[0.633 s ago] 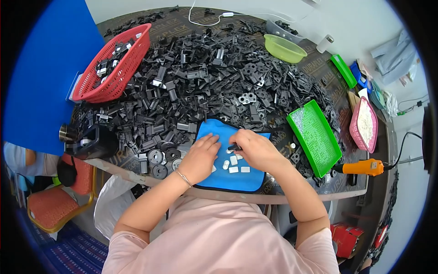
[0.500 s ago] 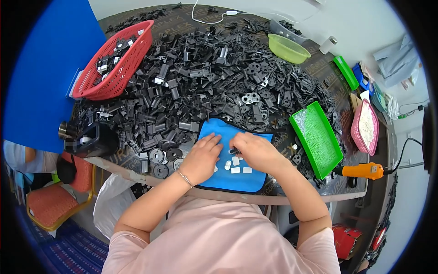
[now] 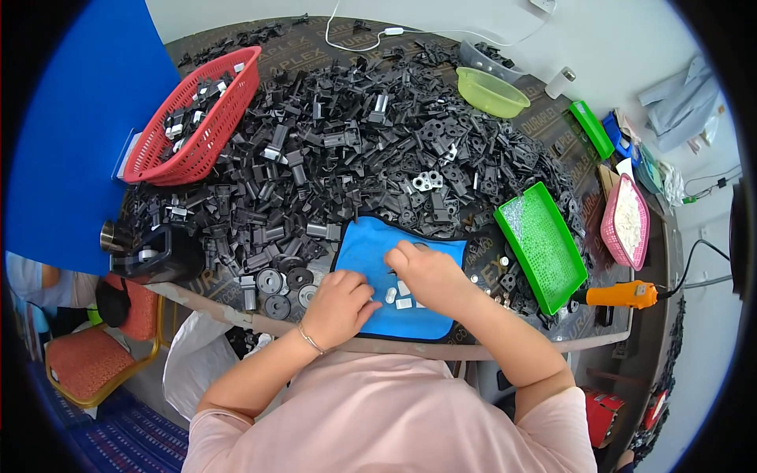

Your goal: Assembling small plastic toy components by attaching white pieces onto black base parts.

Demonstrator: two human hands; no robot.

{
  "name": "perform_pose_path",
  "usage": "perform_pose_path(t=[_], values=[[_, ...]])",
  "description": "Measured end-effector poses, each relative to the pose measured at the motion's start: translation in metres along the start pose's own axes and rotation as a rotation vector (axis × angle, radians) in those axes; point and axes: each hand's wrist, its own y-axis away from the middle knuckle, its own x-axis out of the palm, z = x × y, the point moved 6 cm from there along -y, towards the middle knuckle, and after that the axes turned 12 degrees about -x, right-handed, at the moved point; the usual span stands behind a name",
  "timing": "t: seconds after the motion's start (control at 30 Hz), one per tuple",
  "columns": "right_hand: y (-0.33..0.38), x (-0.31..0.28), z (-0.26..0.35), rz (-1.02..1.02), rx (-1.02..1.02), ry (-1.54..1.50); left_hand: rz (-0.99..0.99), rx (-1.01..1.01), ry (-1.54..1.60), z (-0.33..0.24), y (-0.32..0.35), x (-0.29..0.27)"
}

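Note:
On the blue cloth mat [image 3: 365,241] both of my hands are at work. My left hand [image 3: 339,306] rests at the mat's left part, fingers curled and thumb bent toward them. A speck of white shows by its fingertips, but whatever they hold is mostly hidden. Over the mat's right half, my right hand [image 3: 430,276] is closed in a pinch, and its fingers cover what is between them. Between the hands lie several small white blocks, among them a rounded white piece [image 3: 390,296] and a flat white block [image 3: 404,303].
Black plastic parts [image 3: 331,142] heap across the table behind the mat. Black discs [image 3: 270,281] lie left of it. A green tray [image 3: 544,252] and an orange-handled tool [image 3: 623,295] are at right; a red basket [image 3: 229,118] stands far left, a yellow-green bowl [image 3: 493,93] at the back.
My left hand has drawn back toward the table's near edge, its fingers curling from a flatter pose. My right hand stays over the mat's right half; the dark piece at its fingertips is now hidden.

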Motion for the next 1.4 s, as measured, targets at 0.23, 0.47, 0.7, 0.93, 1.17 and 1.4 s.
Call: perform_pose_path(t=[0.23, 0.47, 0.7, 0.93, 1.17, 1.4], values=[[-0.023, -0.007, -0.004, -0.015, 0.080, -0.335, 0.067, 0.024, 0.024, -0.020, 0.021, -0.003], [-0.019, -0.027, -0.008, -0.068, 0.266, -0.070, -0.100, -0.014, -0.089, -0.011, -0.009, -0.052], [-0.024, -0.030, -0.066, -0.404, 0.530, -0.003, -0.243, -0.126, -0.367, 0.005, -0.111, -0.051], [0.034, -0.038, -0.082, -0.869, 0.588, -0.994, -0.295, -0.256, 0.051, 0.022, -0.110, -0.068], [0.041, -0.023, -0.025, -0.949, 0.391, -1.828, 0.148, -0.666, 1.418, -0.009, -0.072, -0.021], [0.058, -0.028, -0.020, -0.996, 0.442, -1.601, 0.318, -0.485, 1.555, -0.050, -0.055, -0.021]])
